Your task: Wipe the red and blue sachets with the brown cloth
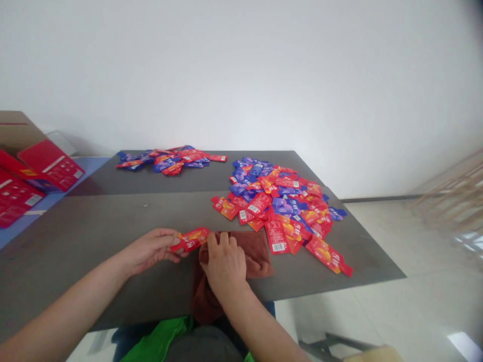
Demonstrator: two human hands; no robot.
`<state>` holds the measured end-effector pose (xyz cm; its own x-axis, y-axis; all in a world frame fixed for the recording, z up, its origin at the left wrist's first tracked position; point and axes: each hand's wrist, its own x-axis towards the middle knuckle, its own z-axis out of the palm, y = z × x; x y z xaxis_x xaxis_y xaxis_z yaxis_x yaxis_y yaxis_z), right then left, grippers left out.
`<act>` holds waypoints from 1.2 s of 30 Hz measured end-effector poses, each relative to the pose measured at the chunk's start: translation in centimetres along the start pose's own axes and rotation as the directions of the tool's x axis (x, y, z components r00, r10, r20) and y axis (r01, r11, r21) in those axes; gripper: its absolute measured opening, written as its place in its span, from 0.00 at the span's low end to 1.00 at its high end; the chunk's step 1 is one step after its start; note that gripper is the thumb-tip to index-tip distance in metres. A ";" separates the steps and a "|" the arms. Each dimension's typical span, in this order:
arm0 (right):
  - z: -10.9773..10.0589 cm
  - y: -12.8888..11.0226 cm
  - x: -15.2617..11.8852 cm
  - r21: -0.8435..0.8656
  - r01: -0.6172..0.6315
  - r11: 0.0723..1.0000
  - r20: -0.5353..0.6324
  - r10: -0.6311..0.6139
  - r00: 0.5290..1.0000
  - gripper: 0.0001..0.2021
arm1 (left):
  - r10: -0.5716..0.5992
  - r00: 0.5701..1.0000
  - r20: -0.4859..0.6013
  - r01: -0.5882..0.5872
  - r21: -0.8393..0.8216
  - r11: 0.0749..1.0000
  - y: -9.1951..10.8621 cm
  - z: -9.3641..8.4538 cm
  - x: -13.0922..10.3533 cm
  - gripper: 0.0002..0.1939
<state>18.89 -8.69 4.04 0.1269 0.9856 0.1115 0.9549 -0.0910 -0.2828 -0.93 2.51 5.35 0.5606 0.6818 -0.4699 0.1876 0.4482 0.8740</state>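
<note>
My left hand (163,245) pinches a red sachet (191,238) with an orange fruit print, held just above the table. Over the sachet's right end, my right hand (226,261) is closed on a brown cloth (258,251); the fingertips are partly hidden in its folds. The cloth lies on the table and hangs over the near edge toward my lap. Right of the cloth spreads a large pile of red and purple-blue sachets (287,203), the nearest ones almost touching it.
A second, smaller pile of similar sachets (175,160) lies at the back left of the grey table (113,216). Open red cardboard boxes (49,163) stand on a blue surface at the left. Behind the table is a white wall (241,75). A stool (370,354) is at the lower right.
</note>
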 end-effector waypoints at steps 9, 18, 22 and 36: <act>-0.1 -0.1 3.6 0.088 0.237 0.968 0.106 -0.246 0.964 0.21 | 0.041 0.997 0.067 -0.035 -0.088 0.995 0.2 2.0 -1.7 0.11; -3.3 3.6 4.9 0.089 0.364 0.927 0.245 -0.375 0.894 0.13 | -0.036 0.990 0.136 0.013 0.170 0.985 -0.9 0.7 -2.6 0.11; -5.4 2.6 5.8 0.085 0.493 0.866 0.578 -0.446 0.683 0.11 | -0.045 0.987 0.155 -0.006 0.313 0.950 -1.0 -0.4 -2.8 0.14; -2.5 -4.9 6.8 -0.121 0.515 0.849 0.684 -0.304 0.663 0.08 | -0.038 0.988 0.148 -0.023 0.393 0.919 -3.1 0.7 -1.6 0.19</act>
<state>15.75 -1.89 8.60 -0.3901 0.7785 -0.4917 0.9084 0.4128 -0.0671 -1.80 -0.34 3.47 0.6666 0.5708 -0.4795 0.4763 0.1687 0.8629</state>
